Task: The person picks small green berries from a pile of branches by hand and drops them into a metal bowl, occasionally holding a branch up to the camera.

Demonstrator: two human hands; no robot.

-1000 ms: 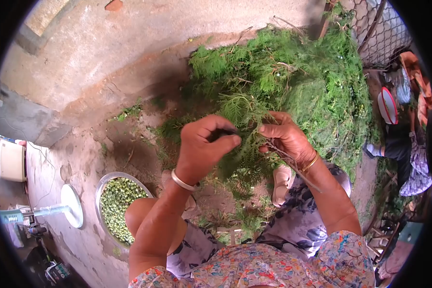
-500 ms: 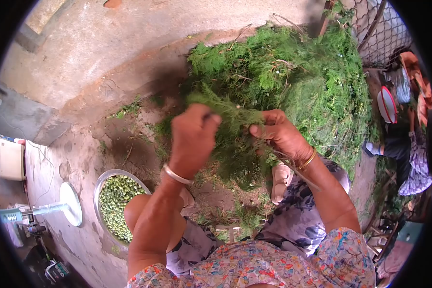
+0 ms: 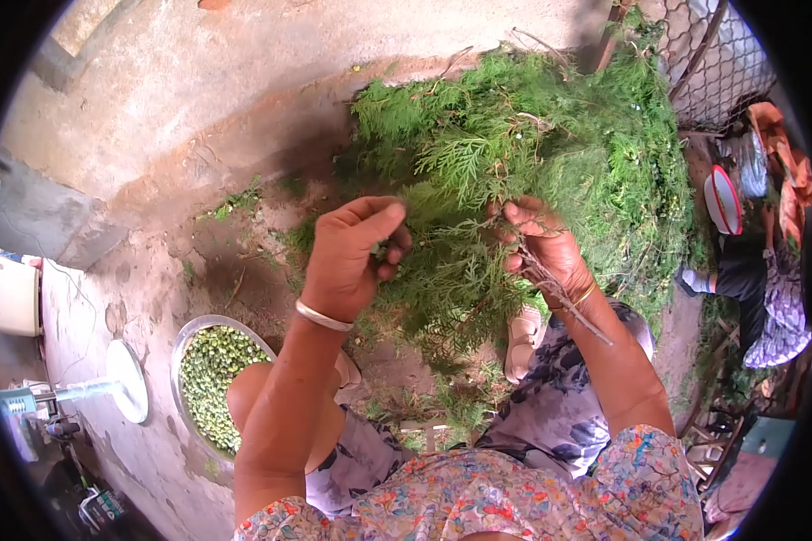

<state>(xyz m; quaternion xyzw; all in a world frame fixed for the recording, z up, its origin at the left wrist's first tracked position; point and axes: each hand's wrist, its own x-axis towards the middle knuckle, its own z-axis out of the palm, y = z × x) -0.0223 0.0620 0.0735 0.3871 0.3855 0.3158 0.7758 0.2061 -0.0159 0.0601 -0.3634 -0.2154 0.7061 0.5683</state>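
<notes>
A feathery green conifer branch (image 3: pixel 460 239) hangs in front of me, its bare brown stem pinched in the fingers of my right hand (image 3: pixel 555 248). The stem end points down past that wrist. Just left of the sprays is my left hand (image 3: pixel 352 252), its fingers curled in; what they hold, if anything, is hidden. Beyond both hands a large heap of cut conifer branches (image 3: pixel 604 162) lies on the ground. Beside my left knee stands a round metal basin (image 3: pixel 177 386) with many small green seed cones (image 3: pixel 216 379) in it.
A white round stand base (image 3: pixel 130 382) is at the left, near a cream-coloured box (image 3: pixel 15 296). A wire mesh fence (image 3: pixel 722 68) rises at the far right. Below it are a red-rimmed white bowl (image 3: pixel 723 200) and another person's leg (image 3: pixel 740 285). A wall (image 3: pixel 198 99) runs behind.
My left hand has dropped slightly and turned, with its fingers curled apart from the sprays. My right hand has shifted a little right and tilted the branch, showing more stem.
</notes>
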